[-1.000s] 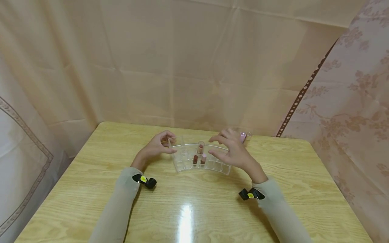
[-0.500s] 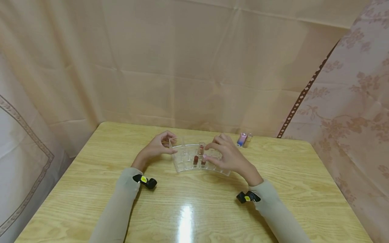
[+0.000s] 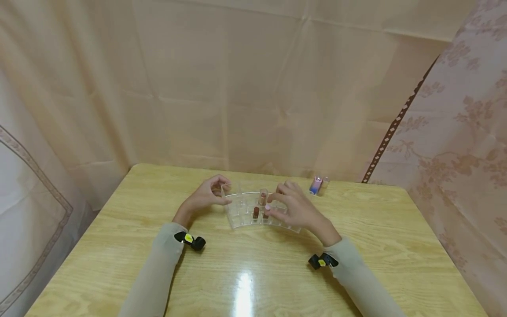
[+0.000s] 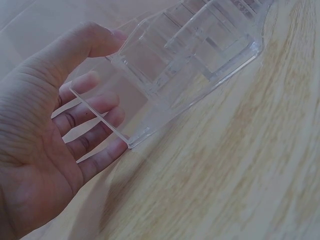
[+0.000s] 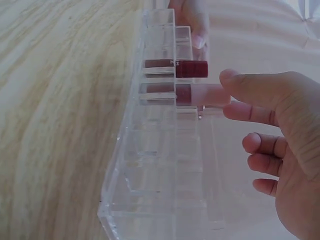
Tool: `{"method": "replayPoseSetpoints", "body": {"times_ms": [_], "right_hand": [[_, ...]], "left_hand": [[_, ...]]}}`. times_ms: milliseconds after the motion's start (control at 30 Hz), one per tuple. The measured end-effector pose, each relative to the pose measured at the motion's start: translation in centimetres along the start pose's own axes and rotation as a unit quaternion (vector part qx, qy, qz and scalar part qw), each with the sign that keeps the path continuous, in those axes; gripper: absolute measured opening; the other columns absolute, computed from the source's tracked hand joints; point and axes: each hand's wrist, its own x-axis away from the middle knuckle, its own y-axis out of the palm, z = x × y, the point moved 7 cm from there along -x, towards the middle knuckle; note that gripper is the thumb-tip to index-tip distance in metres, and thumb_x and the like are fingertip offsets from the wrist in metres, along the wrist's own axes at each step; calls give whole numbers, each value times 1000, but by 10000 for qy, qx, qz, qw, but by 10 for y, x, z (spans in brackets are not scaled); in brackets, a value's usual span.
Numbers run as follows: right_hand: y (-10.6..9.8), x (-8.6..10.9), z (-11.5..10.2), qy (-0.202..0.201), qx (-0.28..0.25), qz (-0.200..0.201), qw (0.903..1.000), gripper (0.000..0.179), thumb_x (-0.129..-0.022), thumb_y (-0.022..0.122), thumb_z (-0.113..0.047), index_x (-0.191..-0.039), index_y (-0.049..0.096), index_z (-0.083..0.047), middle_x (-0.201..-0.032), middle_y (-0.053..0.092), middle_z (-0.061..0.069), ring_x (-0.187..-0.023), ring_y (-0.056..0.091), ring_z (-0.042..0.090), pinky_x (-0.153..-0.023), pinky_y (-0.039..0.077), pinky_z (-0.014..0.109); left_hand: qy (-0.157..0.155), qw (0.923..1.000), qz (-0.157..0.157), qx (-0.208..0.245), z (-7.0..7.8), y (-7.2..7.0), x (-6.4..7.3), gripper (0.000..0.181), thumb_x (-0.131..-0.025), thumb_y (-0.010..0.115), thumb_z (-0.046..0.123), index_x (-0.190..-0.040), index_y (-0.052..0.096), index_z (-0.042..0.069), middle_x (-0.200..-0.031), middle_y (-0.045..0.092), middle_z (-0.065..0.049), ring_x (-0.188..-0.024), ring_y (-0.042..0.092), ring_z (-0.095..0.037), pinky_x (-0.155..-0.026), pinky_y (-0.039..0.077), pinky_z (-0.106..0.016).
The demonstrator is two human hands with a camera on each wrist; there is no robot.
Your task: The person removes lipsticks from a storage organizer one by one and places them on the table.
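A clear lipstick organizer (image 3: 238,223), curved and stepped with several slots, stands on the table. My left hand (image 3: 207,196) holds its left end; in the left wrist view the thumb lies over the top edge and the fingers are behind the transparent wall. With thumb and index finger my right hand (image 3: 297,212) pinches the pale pink top of a lipstick (image 5: 202,94), whose lower part sits in a front slot. Beside it stands a dark red lipstick (image 5: 192,69) in its own slot. Behind these, a clear-capped lipstick (image 3: 263,197) is upright in the organizer.
Behind my right hand, near the table's back edge, a pink-and-blue tube (image 3: 315,185) lies beside a small clear-topped one (image 3: 325,182). A beige curtain (image 3: 253,88) hangs along the back of the wooden table (image 3: 214,273).
My right hand has moved left and its thumb and index finger have closed on the pink-topped lipstick. The pink-and-blue tube behind it has come into fuller view. My left hand stays on the organizer.
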Motion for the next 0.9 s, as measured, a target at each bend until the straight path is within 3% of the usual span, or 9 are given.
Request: {"method": "replayPoseSetpoints", "body": {"times_ms": [367, 900], "right_hand": [[9, 1, -1, -243, 147, -40, 9996, 24, -89, 78, -36, -104, 76, -17, -86, 55, 2, -84, 34, 15, -81, 29, 33], [14, 1, 2, -142, 183, -113, 9997, 28, -88, 79, -38, -101, 77, -13, -89, 59, 3, -87, 37, 16, -81, 31, 33]], "left_hand": [[-53, 9999, 91, -135, -1, 2, 2, 52, -81, 83, 2, -126, 56, 1, -120, 59, -17, -89, 54, -20, -80, 47, -27], [-83, 9997, 82, -195, 0, 0, 1, 53, -79, 85, 3, -125, 58, 3, -121, 60, -18, -91, 55, -21, -82, 48, -29]]}}
